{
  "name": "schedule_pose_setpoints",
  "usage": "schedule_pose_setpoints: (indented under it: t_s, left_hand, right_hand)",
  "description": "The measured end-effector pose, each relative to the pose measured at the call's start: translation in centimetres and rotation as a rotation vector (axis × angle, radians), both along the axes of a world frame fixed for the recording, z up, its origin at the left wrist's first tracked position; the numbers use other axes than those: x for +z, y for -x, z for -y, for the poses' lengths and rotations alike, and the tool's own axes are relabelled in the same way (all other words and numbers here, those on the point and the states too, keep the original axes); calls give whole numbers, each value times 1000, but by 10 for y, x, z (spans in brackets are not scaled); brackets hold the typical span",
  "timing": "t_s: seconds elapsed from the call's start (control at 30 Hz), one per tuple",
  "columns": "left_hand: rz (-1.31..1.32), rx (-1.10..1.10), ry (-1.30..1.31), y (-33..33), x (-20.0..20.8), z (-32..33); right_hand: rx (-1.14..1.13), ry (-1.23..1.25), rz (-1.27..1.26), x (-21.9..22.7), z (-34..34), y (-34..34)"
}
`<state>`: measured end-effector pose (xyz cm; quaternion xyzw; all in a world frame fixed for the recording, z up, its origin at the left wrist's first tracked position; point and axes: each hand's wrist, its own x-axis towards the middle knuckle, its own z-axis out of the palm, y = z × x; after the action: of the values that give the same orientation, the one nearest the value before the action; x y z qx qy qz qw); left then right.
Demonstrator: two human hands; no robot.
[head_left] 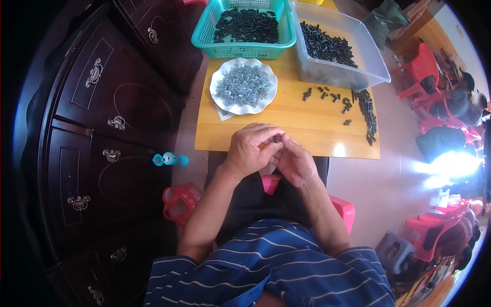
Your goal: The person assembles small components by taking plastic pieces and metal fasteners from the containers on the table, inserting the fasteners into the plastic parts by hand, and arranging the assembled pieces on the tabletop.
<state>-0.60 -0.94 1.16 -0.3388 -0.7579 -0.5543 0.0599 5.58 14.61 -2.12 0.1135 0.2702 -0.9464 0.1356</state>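
My left hand [248, 149] and my right hand [295, 159] meet over my lap at the table's front edge. Between their pinched fingertips is a small dark cylindrical part [277, 138], mostly covered by the fingers. Just beyond the hands, a white scalloped plate [219, 102] holds a heap of small clear pieces [243, 84]. To the right lie several loose small dark parts [347, 105] and a row of dark parts [367, 117] along the table's right side.
A green basket [245, 51] of black parts and a translucent bin [332, 75] of dark parts stand on the far side of the wooden table [302, 133]. Dark cabinets [102, 128] line the left, near a blue bottle [176, 159]. Red chairs [422, 71] stand right.
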Motion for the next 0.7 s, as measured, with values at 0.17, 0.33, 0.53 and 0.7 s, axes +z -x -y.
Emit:
schedule_pose_setpoints:
  t_s: [0.17, 0.33, 0.53, 0.7]
  left_hand:
    - [-16, 23, -37, 1, 1, -3]
    - [33, 43, -44, 1, 0, -4]
    - [-25, 41, -12, -3, 3, -4]
    - [130, 130, -63, -6, 3, 1]
  right_hand:
    - [5, -17, -9, 0, -3, 1]
    - [-1, -22, -34, 9, -1, 4]
    - [-23, -513, -224, 28, -10, 10]
    - [-271, -1371, -540, 78, -16, 44]
